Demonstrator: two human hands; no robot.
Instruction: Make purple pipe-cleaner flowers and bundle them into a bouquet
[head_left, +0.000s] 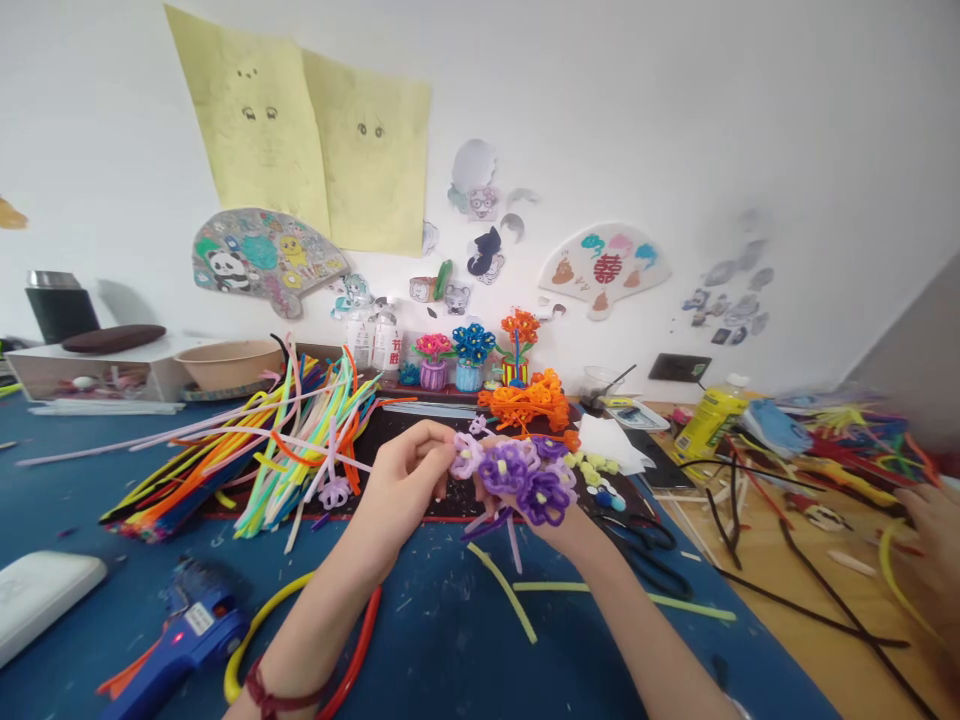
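My right hand (564, 530) is closed around the stems of a bunch of pipe-cleaner flowers (543, 496) in dark and light purple. The blossoms cover most of its fingers, and a few purple stems poke out below. With thumb and fingers pinched, my left hand (409, 482) grips a pale lilac pipe-cleaner flower (466, 456) at the bunch's left side. Whether that flower is joined to the bunch I cannot tell. Another lilac flower (334, 491) lies left of my left hand. Light green pipe cleaners (504, 592) rest on the blue mat below the hands.
Piles of coloured pipe cleaners (300, 470) lie at left, with a blue glue gun (187, 630) nearer me. Black scissors (645, 550) sit beside my right forearm. Orange flowers (529, 400) and small flower pots (469, 375) stand behind. Another person's hand (934, 530) is at far right.
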